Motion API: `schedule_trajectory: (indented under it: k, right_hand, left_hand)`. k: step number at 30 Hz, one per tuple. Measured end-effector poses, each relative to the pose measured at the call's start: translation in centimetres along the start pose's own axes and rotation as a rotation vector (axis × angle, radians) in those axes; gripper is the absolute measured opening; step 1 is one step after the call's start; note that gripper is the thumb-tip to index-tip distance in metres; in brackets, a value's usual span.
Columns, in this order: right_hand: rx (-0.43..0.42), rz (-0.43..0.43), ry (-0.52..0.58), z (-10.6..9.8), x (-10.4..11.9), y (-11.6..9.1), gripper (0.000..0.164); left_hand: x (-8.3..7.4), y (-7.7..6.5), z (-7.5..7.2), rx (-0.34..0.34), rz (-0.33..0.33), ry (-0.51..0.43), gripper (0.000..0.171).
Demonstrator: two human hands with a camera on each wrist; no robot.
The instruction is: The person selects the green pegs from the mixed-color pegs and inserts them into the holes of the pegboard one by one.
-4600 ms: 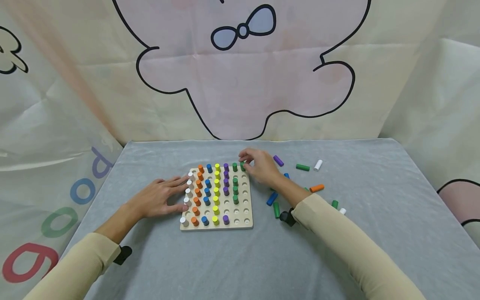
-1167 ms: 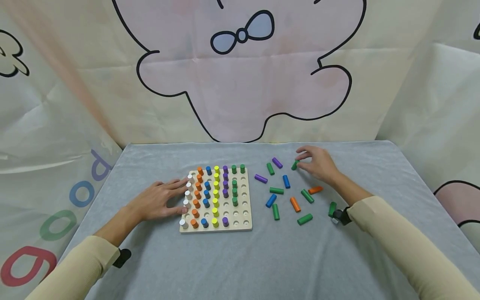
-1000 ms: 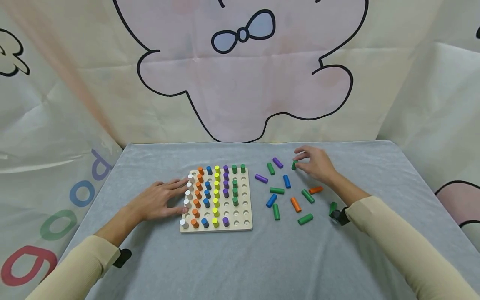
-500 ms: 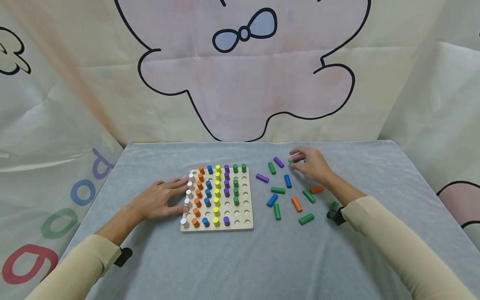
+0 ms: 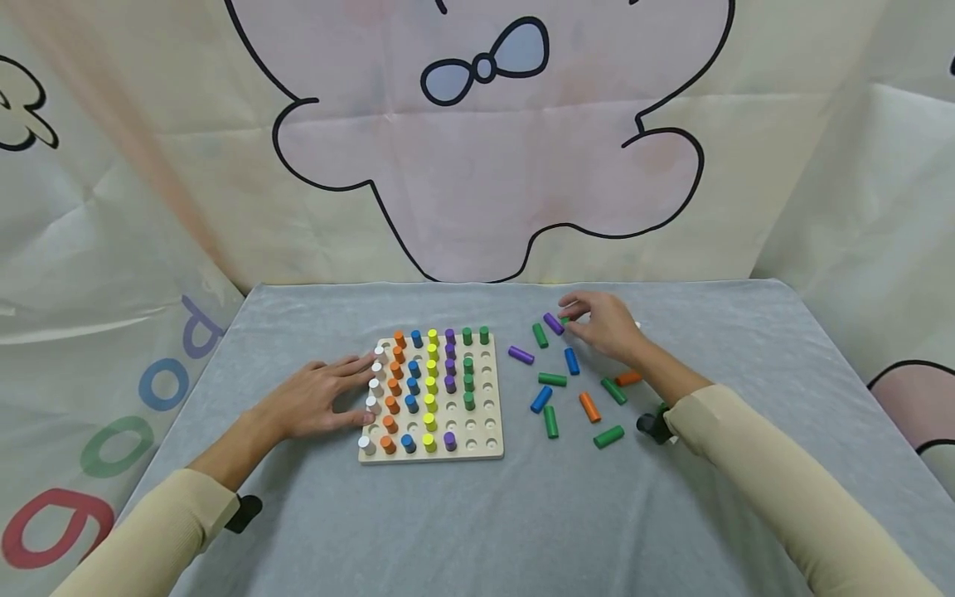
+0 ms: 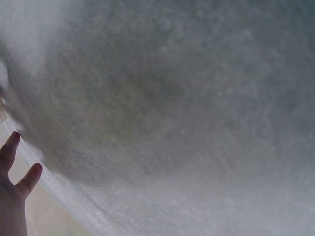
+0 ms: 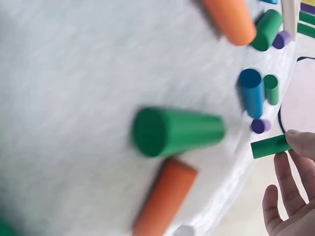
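Note:
A pale wooden pegboard lies on the cloth, with columns of white, orange, blue, yellow, purple and green pegs standing in its holes. My left hand rests spread at the board's left edge, fingers straight beside the white pegs. To the right of the board, my right hand pinches a green peg between thumb and fingers. In the head view only a bit of that peg shows, near a purple peg lying on the cloth. The left wrist view shows two fingers of the left hand and mostly cloth.
Loose pegs lie scattered right of the board, among them a blue peg, an orange peg and a green peg. A grey cloth covers the table. A printed curtain hangs behind it.
My right hand has left the board's far right corner, taken up a green peg among the loose ones, and moved left with it. The left hand stays at the board's edge.

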State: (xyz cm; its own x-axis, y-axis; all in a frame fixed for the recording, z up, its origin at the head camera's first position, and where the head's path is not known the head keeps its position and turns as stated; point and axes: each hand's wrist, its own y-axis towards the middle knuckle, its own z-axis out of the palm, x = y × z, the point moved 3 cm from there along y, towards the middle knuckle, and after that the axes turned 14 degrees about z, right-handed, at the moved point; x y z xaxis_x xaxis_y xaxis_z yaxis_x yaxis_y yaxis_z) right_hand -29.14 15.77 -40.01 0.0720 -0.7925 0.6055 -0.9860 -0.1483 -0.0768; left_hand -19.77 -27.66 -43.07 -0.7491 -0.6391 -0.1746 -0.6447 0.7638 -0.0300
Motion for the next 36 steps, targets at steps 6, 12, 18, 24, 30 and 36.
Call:
schedule_trajectory:
  k: [6, 12, 18, 24, 30, 36]
  right_hand:
    - [0.0, -0.04, 0.034, 0.2, 2.2, -0.1, 0.033]
    - [-0.003, -0.101, 0.09, 0.5, 4.4, -0.2, 0.033]
    - [0.01, -0.154, 0.125, 1.2, 6.2, -0.2, 0.031]
    - [0.013, -0.191, 0.159, 2.0, 7.6, -0.1, 0.029]
    - [0.041, -0.183, 0.155, 3.2, 8.8, -0.3, 0.028]
    - [0.039, -0.179, 0.151, 4.3, 9.8, -0.6, 0.029]
  left_hand:
    - [0.0, -0.1, 0.0, 0.001, 0.001, -0.004, 0.079]
    - [0.1, -0.1, 0.0, -0.001, 0.003, -0.002, 0.079]
    - [0.1, -0.1, 0.0, -0.001, 0.007, -0.001, 0.079]
    - [0.2, -0.1, 0.1, 0.007, 0.001, -0.006, 0.08]
    - [0.1, 0.0, 0.1, 0.007, -0.003, -0.011, 0.08]
    - [0.1, 0.0, 0.0, 0.007, -0.003, -0.019, 0.08]
